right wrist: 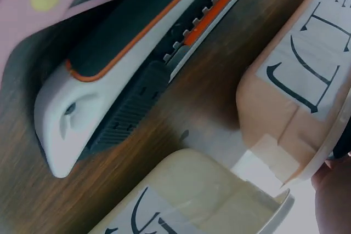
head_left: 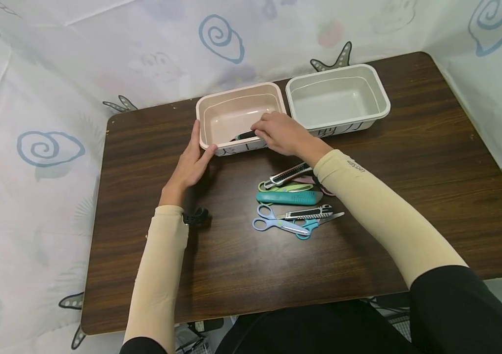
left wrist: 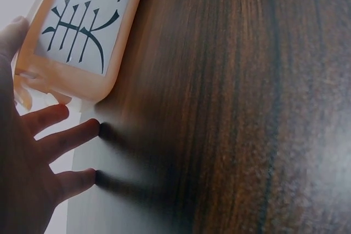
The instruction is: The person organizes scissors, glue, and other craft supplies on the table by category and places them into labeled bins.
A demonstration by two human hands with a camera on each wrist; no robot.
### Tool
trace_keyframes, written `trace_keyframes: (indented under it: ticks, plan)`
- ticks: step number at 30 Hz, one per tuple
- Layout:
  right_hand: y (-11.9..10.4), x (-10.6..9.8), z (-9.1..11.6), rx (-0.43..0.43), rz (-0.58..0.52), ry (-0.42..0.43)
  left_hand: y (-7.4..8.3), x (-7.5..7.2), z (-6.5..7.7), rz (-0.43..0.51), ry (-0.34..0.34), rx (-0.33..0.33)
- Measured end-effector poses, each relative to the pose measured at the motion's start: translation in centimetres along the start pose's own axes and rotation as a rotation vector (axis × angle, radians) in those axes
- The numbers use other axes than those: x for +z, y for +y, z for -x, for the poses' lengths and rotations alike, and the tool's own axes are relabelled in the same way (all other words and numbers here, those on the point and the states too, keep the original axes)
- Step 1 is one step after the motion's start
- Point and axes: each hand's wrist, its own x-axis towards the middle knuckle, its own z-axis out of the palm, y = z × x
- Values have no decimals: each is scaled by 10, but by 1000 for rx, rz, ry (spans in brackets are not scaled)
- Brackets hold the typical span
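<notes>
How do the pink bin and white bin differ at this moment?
Place: the pink bin stands to the left of the white bin.
Contact: the left hand touches the pink bin; neither hand touches the white bin.
Use: the right hand holds a dark tool at the pink bin's near edge, not the white bin's.
Shared: rounded rectangular shape, open top.

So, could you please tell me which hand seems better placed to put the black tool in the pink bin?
Probably the right hand: it holds the black tool at the opening of the pink bin, while the left hand touches the bin's left end.
</notes>
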Motion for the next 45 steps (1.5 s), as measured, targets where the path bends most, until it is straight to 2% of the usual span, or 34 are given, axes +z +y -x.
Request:
trace_keyframes:
  ticks: [11,19,23,30,35,45]
  plan:
    - [0,4,6,-55,100,-40,1,-1,0,5,-6,-2]
    - [-2,5,8,-37,140,-66,1,-1,1,7,-23,-2]
    - [-2,5,8,-55,188,-70,0,-2,1,8,-21,-3]
    - [-1,3,17,-56,179,-65,0,-1,2,9,-21,-1]
    - [-3,0,27,-78,139,1,-1,-1,0,14,-21,8]
    - [-12,-7,57,-179,29,224,-1,-1,1,19,-25,8]
